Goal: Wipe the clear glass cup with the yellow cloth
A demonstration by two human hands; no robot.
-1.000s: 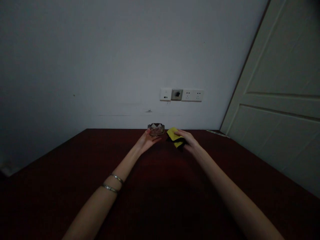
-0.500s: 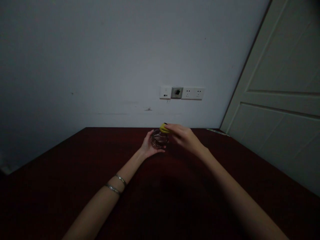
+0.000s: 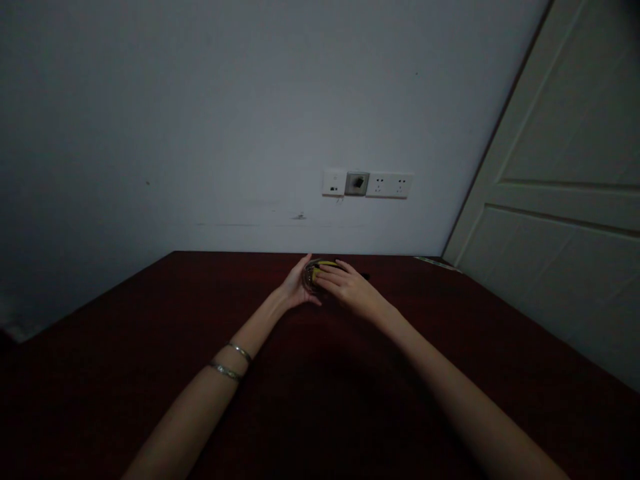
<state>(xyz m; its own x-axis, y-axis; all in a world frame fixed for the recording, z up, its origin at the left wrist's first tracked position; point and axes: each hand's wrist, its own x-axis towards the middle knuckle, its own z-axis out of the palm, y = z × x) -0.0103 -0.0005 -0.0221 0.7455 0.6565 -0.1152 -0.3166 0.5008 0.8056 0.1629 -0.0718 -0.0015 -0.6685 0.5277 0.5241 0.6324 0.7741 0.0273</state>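
Note:
My left hand (image 3: 296, 285) is curled round the side of a small round vessel of clear glass (image 3: 307, 280), thumb and fingers on either side of it. The vessel is tilted, with its mouth toward my right hand. My right hand (image 3: 347, 287) presses a yellow piece (image 3: 327, 264), a sponge or folded cloth, against the vessel's mouth. Some yellow shows inside or behind the glass rim; I cannot tell how far in it reaches. Right-hand fingers cover most of the yellow piece and part of the glass. A small dark bit sticks out beyond the right hand.
Both hands are over a dark red table (image 3: 240, 413) that reaches back to a pale wall (image 3: 225, 120). Sockets and switches (image 3: 367, 183) are set in the wall. A white panelled door (image 3: 565, 193) stands at the right. Two silver bangles (image 3: 233, 363) circle my left forearm.
My right hand has moved left and down, bringing the yellow piece from above the rim onto the vessel's mouth. The left hand keeps its hold on the glass, and the view has shifted slightly.

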